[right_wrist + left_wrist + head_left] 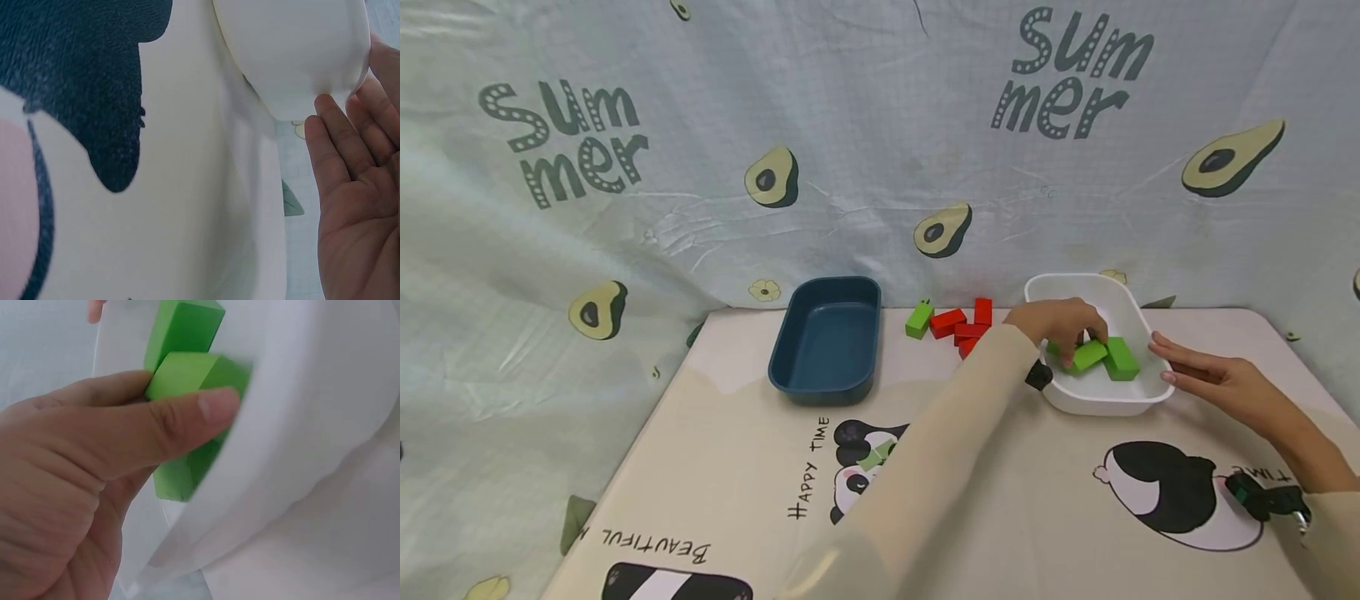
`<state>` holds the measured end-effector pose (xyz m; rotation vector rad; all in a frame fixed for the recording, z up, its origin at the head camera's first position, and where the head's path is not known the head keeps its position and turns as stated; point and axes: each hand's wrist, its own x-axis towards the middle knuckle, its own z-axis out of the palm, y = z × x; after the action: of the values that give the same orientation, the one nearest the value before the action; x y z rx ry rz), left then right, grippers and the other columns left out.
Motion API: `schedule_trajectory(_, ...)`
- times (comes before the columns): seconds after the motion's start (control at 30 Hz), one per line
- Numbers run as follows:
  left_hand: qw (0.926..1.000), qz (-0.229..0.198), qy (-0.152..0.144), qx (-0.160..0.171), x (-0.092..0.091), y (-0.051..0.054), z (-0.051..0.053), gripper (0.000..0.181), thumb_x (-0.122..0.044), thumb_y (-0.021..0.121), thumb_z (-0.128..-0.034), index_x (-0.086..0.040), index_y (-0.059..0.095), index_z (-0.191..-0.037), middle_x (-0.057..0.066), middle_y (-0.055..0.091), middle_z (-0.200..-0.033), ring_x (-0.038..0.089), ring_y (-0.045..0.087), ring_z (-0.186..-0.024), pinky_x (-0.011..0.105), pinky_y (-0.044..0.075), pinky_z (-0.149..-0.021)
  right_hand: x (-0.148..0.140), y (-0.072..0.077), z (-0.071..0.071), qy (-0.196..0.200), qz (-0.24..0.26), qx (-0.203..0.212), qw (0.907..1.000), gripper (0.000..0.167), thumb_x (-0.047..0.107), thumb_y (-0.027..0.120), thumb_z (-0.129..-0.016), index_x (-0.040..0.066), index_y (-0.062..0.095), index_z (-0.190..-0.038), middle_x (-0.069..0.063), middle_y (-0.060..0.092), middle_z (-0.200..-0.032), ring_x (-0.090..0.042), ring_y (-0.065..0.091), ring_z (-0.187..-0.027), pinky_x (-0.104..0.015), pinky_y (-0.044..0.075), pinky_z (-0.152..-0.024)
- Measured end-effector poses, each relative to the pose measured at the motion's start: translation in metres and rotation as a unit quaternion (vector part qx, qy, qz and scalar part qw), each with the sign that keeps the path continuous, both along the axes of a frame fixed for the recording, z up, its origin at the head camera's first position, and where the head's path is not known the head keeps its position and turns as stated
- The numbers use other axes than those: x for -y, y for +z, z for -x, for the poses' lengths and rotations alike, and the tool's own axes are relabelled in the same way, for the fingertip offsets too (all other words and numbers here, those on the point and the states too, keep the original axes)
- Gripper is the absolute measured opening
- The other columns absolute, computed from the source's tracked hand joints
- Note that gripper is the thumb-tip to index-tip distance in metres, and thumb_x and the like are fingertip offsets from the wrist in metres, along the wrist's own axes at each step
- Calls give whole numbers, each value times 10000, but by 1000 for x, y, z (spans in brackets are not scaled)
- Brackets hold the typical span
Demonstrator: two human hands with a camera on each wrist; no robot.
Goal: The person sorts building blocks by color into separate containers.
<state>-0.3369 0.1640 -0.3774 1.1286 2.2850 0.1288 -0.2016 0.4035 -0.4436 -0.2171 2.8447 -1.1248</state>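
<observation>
A white plastic bin (1101,407) holds a few green blocks at the right of the table. My left hand (1060,323) reaches down into it, thumb and fingers pinching a green block (181,375). Another green block (1122,360) lies against the held one, and a further green block (174,478) shows below the thumb in the left wrist view. Beside the bin's right wall is my right hand (1213,379). Its fingers are nearly straight, with fingertips touching the outside of the bin (300,50).
A dark blue bin (823,394) stands at the left back. Between the two bins lie several red blocks (948,323) and one green block (919,320). A printed cloth (850,100) hangs behind the table (730,467).
</observation>
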Motion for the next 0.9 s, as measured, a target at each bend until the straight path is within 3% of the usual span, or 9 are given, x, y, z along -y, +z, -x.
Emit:
schedule_trajectory(0.17,9996,-35,162,-250,0,2,-3,660,-13,776,-882,-256,564,-1458,-111,554,-1380,27,485,-1184,103,424,-954,0,0,0,-8,17,-55,10000,634,390,618,-1021,245,362,-1583,343,247,-1518,324,212,-1169,-382,376,-1164)
schedule_trajectory(0.2,9994,-43,194,-276,0,2,-3,664,-5,773,-883,-255,562,-1460,-110,552,-1387,26,483,-1193,103,422,-958,0,0,0,0,2,-67,10000,631,389,617,-1022,247,365,-1582,343,252,-1516,324,216,-1170,-242,378,-1131)
schedule_trajectory(0.23,9993,-52,227,-290,0,1,-3,669,2,771,-881,-253,560,-1462,-108,552,-1391,27,486,-1201,104,424,-959,0,1,0,5,4,-63,10000,632,388,618,-1022,248,363,-1583,347,256,-1512,326,223,-1162,-226,390,-1117)
schedule_trajectory(0.3,9991,-52,289,-298,-1,1,-4,675,4,769,-883,-256,554,-1467,-109,551,-1398,25,487,-1220,104,422,-968,0,1,-1,10,-36,-70,10000,631,388,618,-1022,253,364,-1583,354,265,-1504,329,239,-1149,-25,349,-950)
schedule_trajectory(0.53,9981,129,316,-519,-2,-1,-3,712,-26,752,-905,-283,492,-1516,-143,490,-1469,-3,428,-1241,92,381,-999,0,1,-2,35,-68,-91,9999,628,389,621,-1020,255,370,-1580,371,265,-1489,337,248,-1133,-26,360,-940)
schedule_trajectory(0.57,9981,136,335,-506,-2,-1,-3,719,-27,750,-905,-289,485,-1520,-153,477,-1481,-9,417,-1246,89,377,-999,0,1,-2,46,-60,-114,9999,626,385,623,-1019,253,375,-1579,368,267,-1492,338,255,-1132,30,308,-858)
schedule_trajectory(0.63,9979,149,326,-535,-3,0,-3,723,-39,749,-909,-299,474,-1525,-164,456,-1500,-13,400,-1267,86,377,-1000,-1,1,-2,65,-3,-156,9999,622,372,630,-1017,240,387,-1574,358,274,-1500,339,271,-1127,44,310,-829)
schedule_trajectory(0.77,9979,68,339,-541,-2,3,-4,714,-70,755,-915,-307,470,-1525,-175,432,-1522,-13,362,-1337,93,362,-1041,-1,1,-2,81,46,-172,9998,623,366,634,-1016,234,389,-1574,347,282,-1505,334,271,-1138,45,312,-828)
schedule_trajectory(0.9,9979,-114,173,-607,3,6,-5,701,-108,766,-914,-284,471,-1526,-161,432,-1538,15,347,-1404,104,330,-1094,0,1,-2,74,70,-147,9998,625,367,635,-1015,230,390,-1574,350,282,-1503,331,257,-1153,45,309,-831)
